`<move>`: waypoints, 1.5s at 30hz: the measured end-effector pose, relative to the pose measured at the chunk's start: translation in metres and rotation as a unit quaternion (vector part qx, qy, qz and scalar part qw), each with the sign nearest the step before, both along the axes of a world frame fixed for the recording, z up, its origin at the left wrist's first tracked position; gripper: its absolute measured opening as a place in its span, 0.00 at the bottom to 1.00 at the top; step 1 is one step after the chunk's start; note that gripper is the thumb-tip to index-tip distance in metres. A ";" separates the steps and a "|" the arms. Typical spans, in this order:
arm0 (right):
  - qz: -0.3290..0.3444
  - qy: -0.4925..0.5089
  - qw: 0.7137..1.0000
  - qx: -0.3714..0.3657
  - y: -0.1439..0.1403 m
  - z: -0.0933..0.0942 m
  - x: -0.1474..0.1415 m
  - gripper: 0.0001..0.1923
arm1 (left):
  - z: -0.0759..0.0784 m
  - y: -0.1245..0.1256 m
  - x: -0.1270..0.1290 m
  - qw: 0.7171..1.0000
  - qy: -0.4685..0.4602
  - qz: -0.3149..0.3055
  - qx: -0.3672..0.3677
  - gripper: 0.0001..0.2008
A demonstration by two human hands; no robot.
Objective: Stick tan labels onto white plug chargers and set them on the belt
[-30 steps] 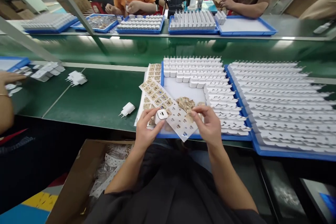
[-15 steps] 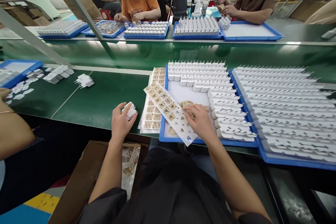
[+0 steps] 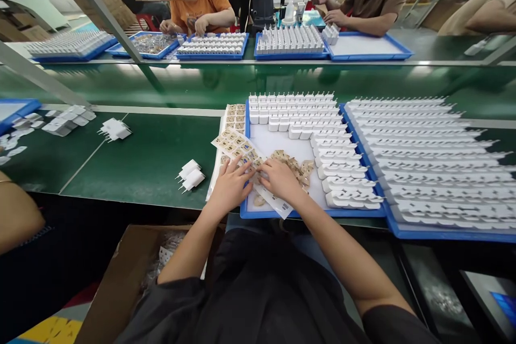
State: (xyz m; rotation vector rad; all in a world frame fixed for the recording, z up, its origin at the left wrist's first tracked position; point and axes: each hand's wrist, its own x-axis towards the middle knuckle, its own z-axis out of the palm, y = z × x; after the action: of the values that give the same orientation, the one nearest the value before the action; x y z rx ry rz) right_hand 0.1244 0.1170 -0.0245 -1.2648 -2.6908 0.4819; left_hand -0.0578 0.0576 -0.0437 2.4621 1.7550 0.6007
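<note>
My left hand (image 3: pixel 231 183) lies on the sticker sheet (image 3: pixel 278 203) with its fingers spread and its palm down. At the sheet's right edge, the fingertips of my right hand (image 3: pixel 280 177) are pinched together on it; whether a single sticker is between them is too small to tell. The sheet lies slantwise over the left rim of a blue tray (image 3: pixel 314 214) and carries tan stickers, with bare backing at its lower end. Loose tan pieces (image 3: pixel 304 172) lie in the tray beside my right hand. Two white plug adapters (image 3: pixel 191 176) stand on the table left of my left hand.
More sticker sheets (image 3: pixel 236 113) are stacked under the slanted one. White adapters (image 3: pixel 342 172) fill rows in the tray, and a second full tray (image 3: pixel 443 172) adjoins it. Further adapters (image 3: pixel 115 129) lie left. An open carton (image 3: pixel 108 279) sits below. Co-workers sit across the bench.
My left hand has let go of the white adapters, now on the table, and moved right onto the sticker sheet. My right hand has shifted left along the sheet. The view has turned slightly.
</note>
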 end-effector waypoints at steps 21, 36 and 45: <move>-0.028 0.377 0.925 -0.034 -0.025 0.017 0.066 0.07 | -0.003 0.005 0.008 0.999 0.035 0.019 0.031 0.14; -0.039 0.391 0.917 0.063 -0.035 -0.007 0.077 0.03 | 0.032 0.169 0.062 0.997 -0.015 0.041 0.069 0.23; -0.040 0.386 0.919 0.068 -0.036 -0.010 0.077 0.04 | 0.032 0.162 0.063 0.987 -0.160 0.007 0.016 0.14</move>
State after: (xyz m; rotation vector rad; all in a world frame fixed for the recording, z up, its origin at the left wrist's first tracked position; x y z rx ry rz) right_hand 0.2018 0.0814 -0.0344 -0.8810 -1.9590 0.6107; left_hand 0.0053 0.2197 -0.0115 2.2180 1.6478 0.9694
